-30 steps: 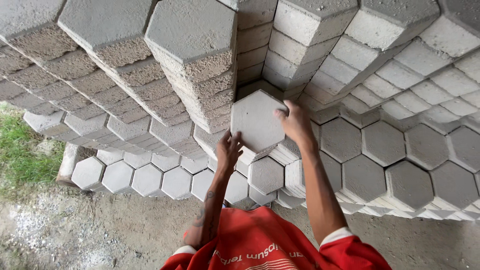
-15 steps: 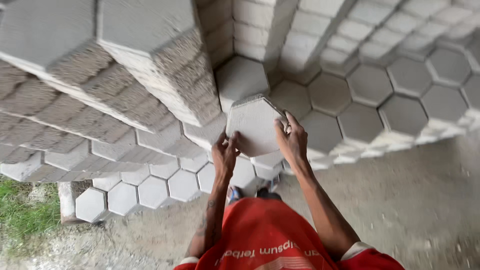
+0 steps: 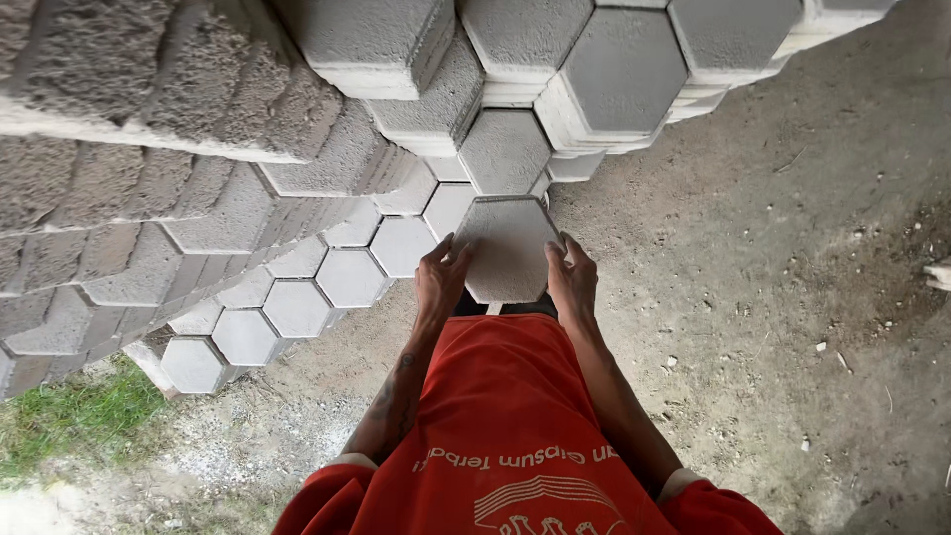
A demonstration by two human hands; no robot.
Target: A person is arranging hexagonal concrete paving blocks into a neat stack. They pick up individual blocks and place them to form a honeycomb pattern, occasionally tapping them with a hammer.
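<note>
I hold a grey hexagonal concrete paving block (image 3: 507, 248) flat in front of my waist, over my red shirt. My left hand (image 3: 439, 280) grips its left edge and my right hand (image 3: 572, 277) grips its right edge. The block hangs just in front of the low end of a stack of the same hexagonal blocks (image 3: 327, 277).
Tall stacks of hexagonal blocks (image 3: 149, 129) rise at the left and top, with more blocks (image 3: 624, 69) at the top centre. Bare dirt ground (image 3: 773, 258) spreads to the right. A patch of grass (image 3: 69, 421) lies at the lower left.
I have carried the block away from the stacks toward the dirt ground. The view has turned, so the stacks now lie more to the left and top. Both hands keep their hold.
</note>
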